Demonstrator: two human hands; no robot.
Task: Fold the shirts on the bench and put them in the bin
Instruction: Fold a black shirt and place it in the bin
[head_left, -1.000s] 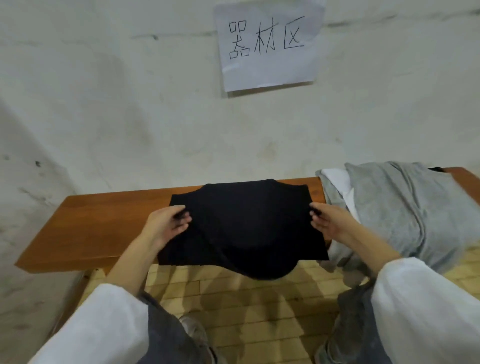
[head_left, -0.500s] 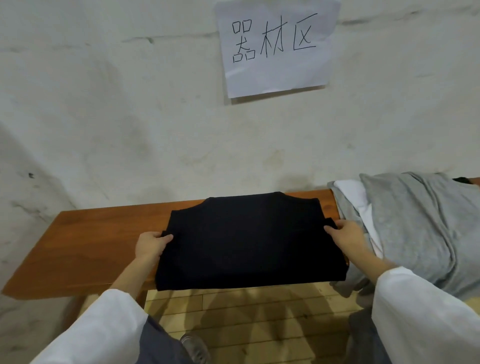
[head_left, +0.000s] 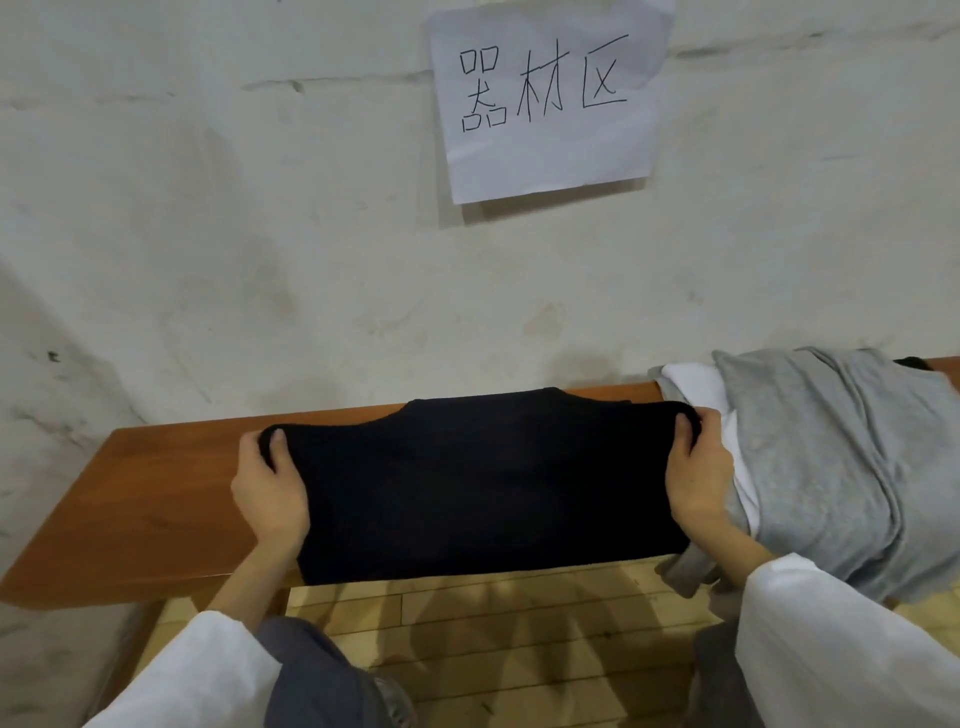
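Soft, even indoor light, faint shadows on the floor (head_left: 498, 623), wide-angle bending at edges.

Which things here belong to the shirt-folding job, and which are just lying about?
Job:
- flat black fabric shirt, held at both ends by left hand and right hand
- brown wooden bench
- heap of grey and white fabric garments

Lying about:
- white paper wall sign

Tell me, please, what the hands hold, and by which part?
The black shirt: left hand grips its upper left corner, right hand its upper right corner.
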